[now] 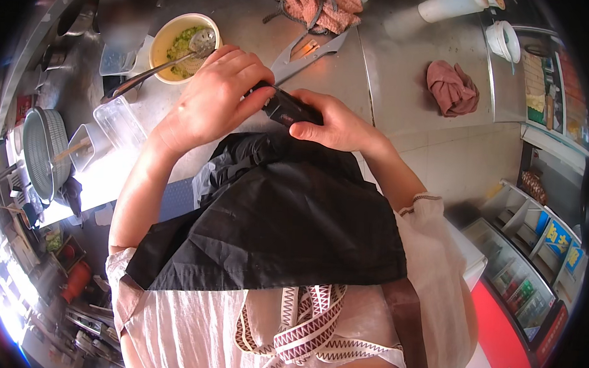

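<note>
Close in front of my apron, both my hands are closed on black handle-like parts of what looks like a pair of kitchen shears (313,63). Its two grey blades spread apart, pointing away from me over the steel counter. My left hand (229,87) wraps the left black part, fingers curled over the top. Around the bulkier black part on the right, my right hand (328,122) lays its thumb along the near side; its other fingers are partly hidden. Just beyond my left hand stands a cream bowl (156,47) of chopped greens in liquid, with a long-handled slotted spoon (155,73) resting in it.
A checked pinkish cloth (317,8) lies at the counter's back, and a folded mauve cloth (451,89) farther right. Clear plastic tubs (120,123) and a grey colander (45,151) stand at left. A white bottle (454,6) lies far right, near a glass-topped cooler (512,282).
</note>
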`<state>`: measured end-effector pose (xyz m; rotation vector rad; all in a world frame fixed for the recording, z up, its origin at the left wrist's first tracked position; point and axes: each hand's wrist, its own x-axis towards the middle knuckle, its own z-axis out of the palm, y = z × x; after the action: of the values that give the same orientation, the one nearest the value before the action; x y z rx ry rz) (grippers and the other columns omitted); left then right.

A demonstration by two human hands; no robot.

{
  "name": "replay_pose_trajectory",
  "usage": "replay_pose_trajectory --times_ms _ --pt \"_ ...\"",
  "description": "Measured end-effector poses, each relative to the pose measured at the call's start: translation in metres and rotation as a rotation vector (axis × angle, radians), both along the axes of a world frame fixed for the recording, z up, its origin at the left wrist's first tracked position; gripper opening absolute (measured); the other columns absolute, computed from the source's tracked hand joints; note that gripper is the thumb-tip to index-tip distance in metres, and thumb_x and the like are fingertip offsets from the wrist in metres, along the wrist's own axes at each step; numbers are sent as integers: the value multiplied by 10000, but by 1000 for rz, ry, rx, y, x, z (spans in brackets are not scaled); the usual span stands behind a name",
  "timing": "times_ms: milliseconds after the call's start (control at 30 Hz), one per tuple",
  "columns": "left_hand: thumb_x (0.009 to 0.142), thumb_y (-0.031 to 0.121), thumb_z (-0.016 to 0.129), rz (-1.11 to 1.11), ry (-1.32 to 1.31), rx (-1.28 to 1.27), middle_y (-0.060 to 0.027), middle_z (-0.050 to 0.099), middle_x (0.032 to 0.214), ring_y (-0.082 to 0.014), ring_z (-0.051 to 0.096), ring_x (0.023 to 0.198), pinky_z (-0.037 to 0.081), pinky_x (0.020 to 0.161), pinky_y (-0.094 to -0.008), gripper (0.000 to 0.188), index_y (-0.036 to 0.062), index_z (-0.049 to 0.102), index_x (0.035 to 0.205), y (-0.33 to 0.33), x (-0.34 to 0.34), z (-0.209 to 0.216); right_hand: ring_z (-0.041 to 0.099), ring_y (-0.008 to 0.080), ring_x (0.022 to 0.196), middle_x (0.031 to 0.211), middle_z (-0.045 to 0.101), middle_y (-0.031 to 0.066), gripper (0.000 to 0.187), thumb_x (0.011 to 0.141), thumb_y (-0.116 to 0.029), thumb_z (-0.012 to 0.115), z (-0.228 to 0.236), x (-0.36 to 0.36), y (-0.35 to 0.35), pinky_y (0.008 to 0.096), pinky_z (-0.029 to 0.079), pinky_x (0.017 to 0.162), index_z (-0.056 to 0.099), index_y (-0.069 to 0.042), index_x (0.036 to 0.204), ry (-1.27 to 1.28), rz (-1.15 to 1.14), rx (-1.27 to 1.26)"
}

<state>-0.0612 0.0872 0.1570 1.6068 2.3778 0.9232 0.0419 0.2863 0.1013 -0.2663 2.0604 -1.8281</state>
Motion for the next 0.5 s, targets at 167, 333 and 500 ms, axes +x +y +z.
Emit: replay_pose_trajectory --times_ms 167,333,500 --pt "909 140 480 -16 -421 -36 -126 556 894 -284 542 869 416 788 -359 164 7 565 954 -1 0 -7 442 70 571 719 496 11 534 812 -473 601 5 4 2 215 373 532 518 9 1026 -248 95 -271" --pt "960 278 404 0 -937 48 -107 559 1029 -191 506 1005 382 888 -304 346 -20 522 1088 -3 8 -21 441 71 524 680 496 18 473 879 -432 522 7 11 -1 208 369 493 513 23 1008 -324 26 -602" --pt "946 299 454 131 -1022 160 -107 592 992 -159 531 980 403 878 -280 404 -41 472 1164 6 20 -43 519 122 526 728 570 81 660 890 -591 327 3 6 3 237 428 511 519 33 992 -394 -60 -639"
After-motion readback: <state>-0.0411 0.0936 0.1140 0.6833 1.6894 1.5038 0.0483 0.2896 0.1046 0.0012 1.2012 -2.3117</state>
